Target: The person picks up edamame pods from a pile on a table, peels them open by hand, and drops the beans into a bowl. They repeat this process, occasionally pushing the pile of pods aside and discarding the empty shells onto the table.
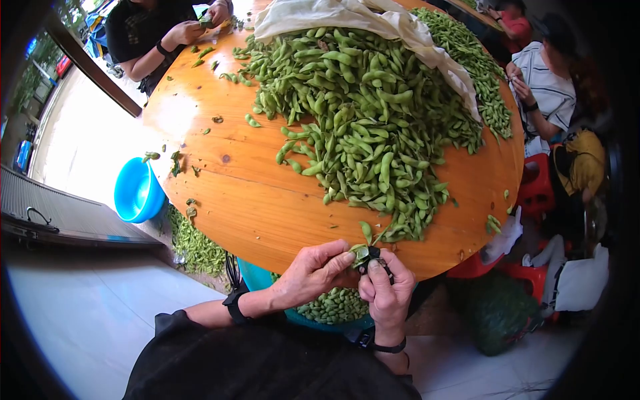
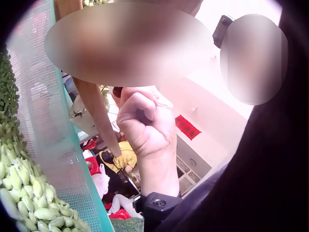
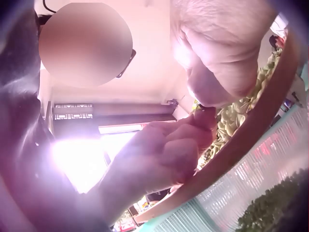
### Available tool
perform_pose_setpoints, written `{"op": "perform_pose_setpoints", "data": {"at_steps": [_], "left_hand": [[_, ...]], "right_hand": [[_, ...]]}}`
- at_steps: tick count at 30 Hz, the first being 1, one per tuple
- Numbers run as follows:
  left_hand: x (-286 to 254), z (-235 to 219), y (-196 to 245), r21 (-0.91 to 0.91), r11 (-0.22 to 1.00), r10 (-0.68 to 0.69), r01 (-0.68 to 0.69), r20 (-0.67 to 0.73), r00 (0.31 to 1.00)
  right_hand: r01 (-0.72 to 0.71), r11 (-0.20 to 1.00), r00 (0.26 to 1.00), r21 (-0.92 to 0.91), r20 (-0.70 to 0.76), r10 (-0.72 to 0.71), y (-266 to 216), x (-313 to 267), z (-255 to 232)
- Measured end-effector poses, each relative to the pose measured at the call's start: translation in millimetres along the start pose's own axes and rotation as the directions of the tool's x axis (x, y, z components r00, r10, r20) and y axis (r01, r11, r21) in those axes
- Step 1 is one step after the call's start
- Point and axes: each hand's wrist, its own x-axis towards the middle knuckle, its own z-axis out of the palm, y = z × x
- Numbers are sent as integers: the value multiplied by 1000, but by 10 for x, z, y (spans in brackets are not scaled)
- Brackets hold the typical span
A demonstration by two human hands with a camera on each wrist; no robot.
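Over the table's near edge, in the head view, my left hand [image 1: 313,270] pinches an opened green soybean pod [image 1: 361,253] between thumb and fingers. My right hand [image 1: 387,287] grips a small black tool [image 1: 373,255] against that pod; its exact kind cannot be told. The fingertips of both hands nearly meet. Beneath them a teal basket [image 2: 79,159] holds shelled green beans [image 2: 24,181]. A large heap of soybean pods [image 1: 360,113] lies on the round wooden table [image 1: 233,193] just beyond my hands. Blurring hides part of the left wrist view.
A whitish cloth [image 1: 347,20] drapes over the heap's back. On the left a blue basin [image 1: 139,190] hangs by the table edge, above pods on the floor [image 1: 197,247]. Other people sit around the table. Red stools [image 1: 535,183] and a white bag [image 1: 583,280] are at the right.
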Motion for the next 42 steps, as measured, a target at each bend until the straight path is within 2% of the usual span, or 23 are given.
{"op": "perform_pose_setpoints", "data": {"at_steps": [1,2,3,4,5,6,8,10,11,14,16,17,21,24,26,27,30,33,36,38,39,41,42], "left_hand": [[3,10,-69,124,990,79,-73,-44,996],[12,23,-106,248,959,161,-138,-77,984],[1,96,-16,243,958,182,-152,-106,978],[19,99,18,243,958,181,-151,-106,978],[30,96,43,33,996,79,-77,-90,993],[30,90,54,-175,984,-17,7,-53,998],[59,63,9,-259,966,-13,13,3,1000],[109,120,-46,-432,902,-1,-6,-16,1000],[111,132,-76,-434,901,3,-10,-16,1000],[75,137,-116,-406,911,63,-68,-27,998],[-6,102,-103,-228,969,108,-93,55,993],[-5,67,-144,-173,983,67,-62,20,998],[-45,-15,-102,-154,987,61,-51,58,996],[-82,-19,-92,-86,995,50,-53,-42,998],[-93,-24,-128,-69,984,156,-164,-108,982],[-95,-11,-127,-69,984,157,-164,-107,982],[-83,31,-161,-111,959,245,-260,-131,961],[-44,12,-276,-9,949,310,-316,-176,934],[-46,33,-261,-51,956,278,-291,-175,944],[-66,18,-202,-163,962,205,-220,-105,973],[-61,-29,-206,-162,962,204,-219,-104,973],[-33,-135,-235,-505,860,17,68,163,986],[-27,-142,-216,-504,861,18,68,164,986]], "right_hand": [[2,1000,1000,1,0,-2,6,-2,-5],[66,970,996,-233,-38,-77,18,-6,-12],[114,883,986,-456,-58,-157,26,-10,-14],[114,883,986,-456,-58,-157,24,7,5],[330,667,912,-668,43,-407,23,36,43],[482,354,778,-801,205,-594,31,46,83],[495,217,725,-841,262,-637,77,-4,158],[503,176,691,-846,271,-670,95,-9,170],[505,172,689,-846,275,-671,94,-8,164],[474,363,733,-802,131,-668,64,8,108],[227,789,921,-571,-136,-364,53,-46,62],[173,929,960,-328,-153,-233,14,-72,68],[125,966,986,-228,-75,-146,-29,-73,56],[80,983,990,-165,-103,-98,-95,-85,91],[-59,998,998,-27,-10,59,-131,-106,84],[-107,994,994,-34,8,107,-190,-115,142],[-115,993,990,-9,86,115,-127,-117,81],[-101,995,992,-13,71,102,-90,-109,109],[-99,995,993,-11,66,99,-52,-106,70],[-96,995,992,-5,76,96,-40,-89,19],[-144,985,982,93,134,131,-48,-73,-19],[-226,944,956,238,241,168,-56,-35,-95],[-224,945,956,239,241,166,-47,-27,-104]]}}
